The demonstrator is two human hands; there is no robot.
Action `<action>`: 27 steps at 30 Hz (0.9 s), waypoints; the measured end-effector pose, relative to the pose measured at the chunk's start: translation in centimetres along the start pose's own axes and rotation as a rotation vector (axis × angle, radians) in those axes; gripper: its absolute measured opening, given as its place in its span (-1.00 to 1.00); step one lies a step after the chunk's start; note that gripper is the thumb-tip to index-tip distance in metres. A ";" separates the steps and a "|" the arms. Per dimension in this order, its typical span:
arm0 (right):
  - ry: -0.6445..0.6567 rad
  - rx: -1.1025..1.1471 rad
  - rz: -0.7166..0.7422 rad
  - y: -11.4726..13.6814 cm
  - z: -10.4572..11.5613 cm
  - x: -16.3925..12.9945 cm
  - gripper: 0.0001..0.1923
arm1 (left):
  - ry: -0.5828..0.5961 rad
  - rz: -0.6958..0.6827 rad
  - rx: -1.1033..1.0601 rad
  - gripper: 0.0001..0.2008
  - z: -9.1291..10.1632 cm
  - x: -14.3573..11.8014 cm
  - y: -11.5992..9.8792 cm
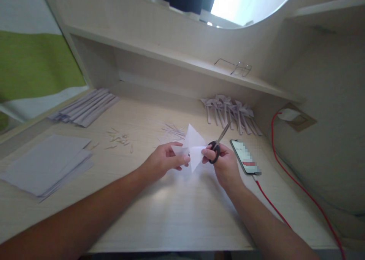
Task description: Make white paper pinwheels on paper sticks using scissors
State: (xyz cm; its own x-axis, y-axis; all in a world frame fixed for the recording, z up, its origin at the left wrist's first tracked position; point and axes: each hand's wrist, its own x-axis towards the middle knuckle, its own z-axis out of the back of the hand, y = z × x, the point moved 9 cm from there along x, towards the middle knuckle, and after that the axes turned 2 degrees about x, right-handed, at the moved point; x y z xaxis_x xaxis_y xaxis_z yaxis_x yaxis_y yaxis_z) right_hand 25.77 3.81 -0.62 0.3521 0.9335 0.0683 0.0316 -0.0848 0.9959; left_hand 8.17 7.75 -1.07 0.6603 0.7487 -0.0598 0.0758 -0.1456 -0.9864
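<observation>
Between the two hands, just above the middle of the desk (176, 210), a folded sheet of white paper (193, 146) is held up off the surface. Left hand (164, 162): fingers closed in a pinch on the paper's left edge, thumb on top. Right hand (224, 164): fingers threaded through the black handles of a pair of scissors (218, 145) and closed on them, while the fingertips also touch the paper's right edge; the blades point up and away to the right, and whether they are parted cannot be told.

The paper looks thin, light and limp; it would likely sag or crease if held by one corner only, and tear if pulled hard. A hold near the folds, where the layers stiffen it, appears the most secure. The scissors are rigid, and best taken by the handle loops.

Beside the right hand lies a phone (245, 157), screen up, with a red cable (296, 184) running off toward a wall socket (296, 117). Behind it, a row of folded paper pieces (230, 113) lies against the back wall. Thin paper strips (173, 130) and small scraps (121, 139) lie beyond the hands. Farther left are long folded strips (85, 108) and a stack of flat sheets (45, 165). Eyeglasses (236, 67) rest on the shelf (171, 60) above.
</observation>
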 end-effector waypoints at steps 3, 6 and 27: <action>-0.038 0.011 0.007 -0.2 -0.2 -0.4 -0.77 | -0.026 -0.059 0.147 -0.74 -0.2 -0.1 0.0; 0.016 -0.026 -0.021 -0.3 -1.1 -0.8 -0.72 | -0.170 -0.069 0.208 -0.75 1.3 -0.1 0.1; 0.065 -0.021 -0.061 -1.3 -1.1 -0.5 -0.71 | -0.214 0.021 0.096 -0.66 1.5 0.0 0.8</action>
State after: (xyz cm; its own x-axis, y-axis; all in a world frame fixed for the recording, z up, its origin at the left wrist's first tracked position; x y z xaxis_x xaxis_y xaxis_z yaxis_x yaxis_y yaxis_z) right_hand 24.48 3.85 -1.92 0.2886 0.9574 0.0105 0.0308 -0.0203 0.9993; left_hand 7.14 8.58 -2.12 0.4863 0.8679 -0.1017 -0.0150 -0.1082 -0.9940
